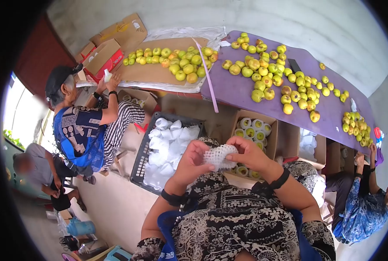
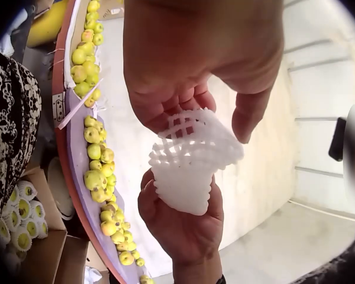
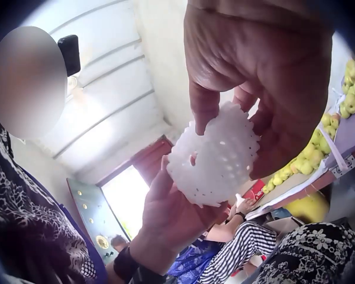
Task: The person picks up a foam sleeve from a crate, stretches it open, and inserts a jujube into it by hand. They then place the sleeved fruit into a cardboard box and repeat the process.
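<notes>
In front of the lap, both hands hold a white foam fruit net (image 1: 220,157). My left hand (image 1: 188,165) grips one end, thumb along its edge. The other end is pinched by my right hand (image 1: 251,155), its thumb on the near side. Seen from the left wrist, the foam net (image 2: 186,163) spreads to an open mesh near the left hand (image 2: 204,65) and narrows into the right hand (image 2: 183,225). No fruit shows inside the net. Below the hands, a cardboard box (image 1: 273,152) contains apples in foam nets.
A black crate (image 1: 138,167) full of white foam nets (image 1: 170,143) stands left of the lap. Loose apples (image 1: 263,71) cover parts of the purple table (image 1: 233,98) ahead. One person (image 1: 78,117) sits at the left, another (image 1: 368,204) at the right.
</notes>
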{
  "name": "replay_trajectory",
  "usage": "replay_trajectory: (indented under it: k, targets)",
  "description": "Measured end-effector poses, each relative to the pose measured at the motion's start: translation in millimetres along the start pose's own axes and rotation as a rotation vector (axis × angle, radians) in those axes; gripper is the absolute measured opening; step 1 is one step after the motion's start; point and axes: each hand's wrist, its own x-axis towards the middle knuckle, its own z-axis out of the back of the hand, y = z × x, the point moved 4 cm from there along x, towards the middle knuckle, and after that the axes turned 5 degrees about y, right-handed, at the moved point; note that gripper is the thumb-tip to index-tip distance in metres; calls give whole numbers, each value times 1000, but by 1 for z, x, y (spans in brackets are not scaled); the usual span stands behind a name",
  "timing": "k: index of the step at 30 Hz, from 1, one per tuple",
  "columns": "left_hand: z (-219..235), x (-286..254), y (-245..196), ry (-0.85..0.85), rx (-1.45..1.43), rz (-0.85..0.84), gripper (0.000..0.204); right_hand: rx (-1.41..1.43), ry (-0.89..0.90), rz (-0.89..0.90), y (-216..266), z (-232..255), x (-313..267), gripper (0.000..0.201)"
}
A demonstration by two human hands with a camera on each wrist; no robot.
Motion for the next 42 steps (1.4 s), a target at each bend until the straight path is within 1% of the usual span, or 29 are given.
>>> replay_trajectory:
  k: [1, 2, 4, 5, 7, 8, 10, 12, 14, 16, 18, 20, 21, 22, 23, 24, 26, 28, 29, 31, 32, 33, 34, 35, 37, 38, 40, 41, 42]
  targets:
    - [-3, 3, 2, -54, 72, -7, 52, 27, -35, 83, 3, 2, -3, 32]
    - [-6, 6, 5, -43, 74, -8, 52, 24, -43, 89, 6, 2, -7, 32]
    - [-1, 9, 3, -198, 291, -49, 47, 19, -63, 174, 20, -1, -14, 27]
    - [-2, 10, 2, -190, 298, -52, 47, 18, -66, 184, 20, -1, -15, 27]
    - [-9, 12, -8, -196, 372, -73, 38, -183, -160, 357, 26, 3, -20, 25]
    - [-12, 13, -8, -187, 378, -73, 38, -181, -167, 366, 24, 7, -20, 25]
    - [-21, 13, -7, -93, 313, 9, 33, -473, -444, 487, 29, 16, -27, 25]
    - [-30, 14, -7, -41, 276, 17, 29, -542, -481, 483, 34, 16, -32, 26]
    - [-33, 16, -2, -93, 40, 92, 24, -611, -509, 477, 39, 13, -36, 27]
    - [-41, 19, -4, -72, 42, 104, 22, -688, -547, 432, 40, 11, -37, 30]
    - [-43, 20, -3, -52, 40, 113, 21, -687, -534, 457, 47, 8, -38, 33]
    - [-35, 20, 0, -163, 173, 52, 18, -686, -520, 482, 49, 10, -38, 37]
    - [-32, 21, 1, -162, 174, 52, 18, -642, -494, 543, 48, 13, -38, 39]
    - [-24, 22, 0, -245, 88, 7, 16, -595, -467, 606, 47, 16, -39, 42]
    - [-19, 22, -2, -327, 0, -39, 14, -595, -467, 607, 46, 19, -40, 42]
    - [-19, 25, -3, -326, 1, -40, 14, -571, -441, 571, 44, 22, -40, 42]
    - [-19, 27, -9, -366, -26, -152, 10, -546, -416, 534, 41, 25, -40, 42]
    - [-22, 28, -10, -361, -6, -150, 11, -593, -268, 512, 41, 21, -36, 45]
    - [-28, 30, -9, -362, 33, -184, 12, -590, -266, 513, 40, 18, -37, 45]
    - [-32, 30, -9, -362, 71, -217, 13, -310, -180, 400, 44, -2, -34, 54]
    - [-32, 29, -7, -335, 130, -204, 15, -308, -182, 400, 44, -7, -32, 54]
    - [-34, 29, -7, -306, 189, -190, 17, -381, -240, 330, 42, -10, -30, 52]
    - [-36, 29, -9, -304, 188, -188, 17, -453, -297, 258, 40, -10, -30, 50]
    - [-38, 30, -12, -292, 149, -188, 18, -451, -301, 258, 30, 0, -27, 50]
    - [-32, 32, -15, -285, 112, -190, 20, -374, -342, 417, 9, 24, -20, 40]
    - [-22, 31, -14, -275, 111, -166, 24, -373, -340, 417, 5, 28, -19, 40]
    - [-21, 34, -20, -268, 109, -139, 28, -62, -299, 370, 6, 29, -19, 31]
    - [-24, 34, -29, -297, 407, -207, 37, -61, -300, 369, 9, 29, -21, 31]
    - [-30, 36, -40, -321, 706, -274, 46, -176, -309, 267, 11, 29, -24, 30]
